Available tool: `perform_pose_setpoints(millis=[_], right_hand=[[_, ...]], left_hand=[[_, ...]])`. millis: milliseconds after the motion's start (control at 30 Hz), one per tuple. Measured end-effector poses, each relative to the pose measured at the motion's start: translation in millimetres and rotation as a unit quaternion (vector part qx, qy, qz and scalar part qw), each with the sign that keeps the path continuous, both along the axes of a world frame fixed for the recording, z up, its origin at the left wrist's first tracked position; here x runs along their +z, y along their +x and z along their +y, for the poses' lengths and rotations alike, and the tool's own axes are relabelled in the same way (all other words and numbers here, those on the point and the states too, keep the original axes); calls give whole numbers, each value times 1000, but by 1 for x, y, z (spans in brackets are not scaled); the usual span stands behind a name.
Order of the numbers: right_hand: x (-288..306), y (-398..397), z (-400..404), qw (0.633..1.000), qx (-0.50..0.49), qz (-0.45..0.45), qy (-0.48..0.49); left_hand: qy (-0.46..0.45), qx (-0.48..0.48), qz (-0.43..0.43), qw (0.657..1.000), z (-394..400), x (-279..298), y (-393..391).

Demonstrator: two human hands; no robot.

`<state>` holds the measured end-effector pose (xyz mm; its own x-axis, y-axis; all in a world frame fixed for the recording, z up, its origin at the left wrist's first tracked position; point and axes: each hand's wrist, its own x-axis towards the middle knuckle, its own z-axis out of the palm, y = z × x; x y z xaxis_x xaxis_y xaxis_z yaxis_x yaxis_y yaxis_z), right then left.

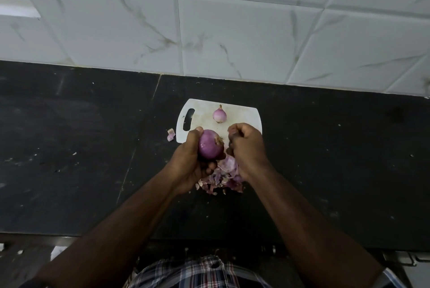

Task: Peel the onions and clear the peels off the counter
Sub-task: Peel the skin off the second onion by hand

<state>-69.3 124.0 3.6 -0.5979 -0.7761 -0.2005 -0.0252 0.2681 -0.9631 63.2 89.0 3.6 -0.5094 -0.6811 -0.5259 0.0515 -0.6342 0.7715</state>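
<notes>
My left hand (188,159) grips a purple onion (209,144) above the near edge of a white cutting board (202,117). Its root end faces right. Just to the right, my right hand (246,145) has its fingers curled close to the onion's root end; whether they pinch a bit of peel I cannot tell. A second, paler onion (219,114) sits on the board behind. A pile of purple peels (223,178) lies on the black counter (81,148) under my hands. One loose peel piece (171,135) lies left of the board.
The counter runs wide to both sides, with small specks scattered on it. A tiled wall (232,31) rises right behind the board. The counter's front edge is near my body.
</notes>
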Motion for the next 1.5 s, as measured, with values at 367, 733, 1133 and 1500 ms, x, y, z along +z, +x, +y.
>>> perform_pose_setpoints(millis=[367,733,1133,1500], right_hand=[[5,-9,14,972,170,141,-74],[-7,17,2,999,0,24,21],[2,-16,8,997,73,9,5],[-9,-11,0,948,164,260,-83]], left_hand=[[12,23,6,1000,-5,-5,4],[-147,35,-31,988,-2,-5,-5],[-55,65,18,996,-11,-8,3],[-34,29,16,999,-15,-14,2]])
